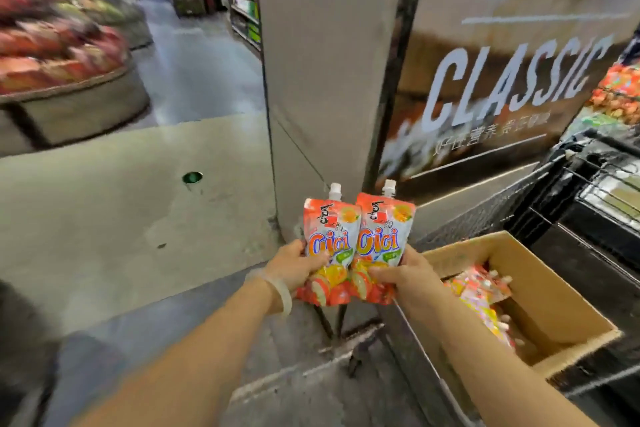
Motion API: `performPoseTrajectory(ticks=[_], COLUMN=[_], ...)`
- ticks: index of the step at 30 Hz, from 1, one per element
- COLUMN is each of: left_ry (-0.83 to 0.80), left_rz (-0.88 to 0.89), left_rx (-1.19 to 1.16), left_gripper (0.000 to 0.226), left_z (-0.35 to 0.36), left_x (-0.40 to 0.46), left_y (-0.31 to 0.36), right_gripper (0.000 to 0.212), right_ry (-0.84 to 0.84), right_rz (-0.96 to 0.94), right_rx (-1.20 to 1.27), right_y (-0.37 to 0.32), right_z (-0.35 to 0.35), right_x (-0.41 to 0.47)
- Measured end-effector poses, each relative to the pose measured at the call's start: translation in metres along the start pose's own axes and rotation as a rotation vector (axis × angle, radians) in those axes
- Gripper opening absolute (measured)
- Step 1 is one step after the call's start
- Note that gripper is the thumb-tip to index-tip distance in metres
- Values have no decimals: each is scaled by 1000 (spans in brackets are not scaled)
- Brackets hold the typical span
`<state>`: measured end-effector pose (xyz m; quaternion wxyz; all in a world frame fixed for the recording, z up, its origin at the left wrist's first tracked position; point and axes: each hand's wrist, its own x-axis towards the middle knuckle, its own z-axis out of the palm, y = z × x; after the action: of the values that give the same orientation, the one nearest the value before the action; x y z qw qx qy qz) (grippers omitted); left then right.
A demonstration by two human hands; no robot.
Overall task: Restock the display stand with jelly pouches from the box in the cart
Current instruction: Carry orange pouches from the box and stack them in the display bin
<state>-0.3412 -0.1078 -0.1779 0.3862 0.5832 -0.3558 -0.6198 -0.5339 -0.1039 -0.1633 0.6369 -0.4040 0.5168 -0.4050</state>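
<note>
the left hand (298,265) grips the lower part of one jelly pouch (330,243), fingers curled round its left edge and thumb across the front. the right hand (403,274) grips a second jelly pouch (382,239) the same way from the right edge. both pouches stand upright, long axis vertical, white spout caps at the top, the two overlapping slightly at their inner edges, above the floor in front of the grey pillar (322,80).

the box (554,291) sits near right in the black cart (595,191), open, with more pouches lying loose inside.

the deciding relation is direction: a tiered display (62,45) lies far left and a second stocked display (620,87) far right, both blurred. which one is the target stand cannot be told. the left hand is nearer the far-left display, the right hand nearer the cart. each pouch projects upward from the fingers, so it is judged ready for placing spout-up.
</note>
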Motion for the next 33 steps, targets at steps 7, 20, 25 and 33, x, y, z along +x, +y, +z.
performPoseTrajectory(ticks=[7,20,25,33], left_ry=[297,891,1104,1420], left_rz=[124,227,279,274], left_rx=[-158,-407,-470,-596], left_gripper=[18,18,7,11], left_z=[-202,-517,-585,-685], left_x=[-117,-401,-485,-596], left_y=[-7,-67,-113,-161], right_gripper=[38,39,38,36], right_ry=[-314,-949,-1175,-1410], right_rz=[13,-34,6,-16], right_rx=[-158,-336,-386,-480], right_y=[12,76,114,168], right_z=[224,635,748,907], right_x=[-22,-160,-216,-303])
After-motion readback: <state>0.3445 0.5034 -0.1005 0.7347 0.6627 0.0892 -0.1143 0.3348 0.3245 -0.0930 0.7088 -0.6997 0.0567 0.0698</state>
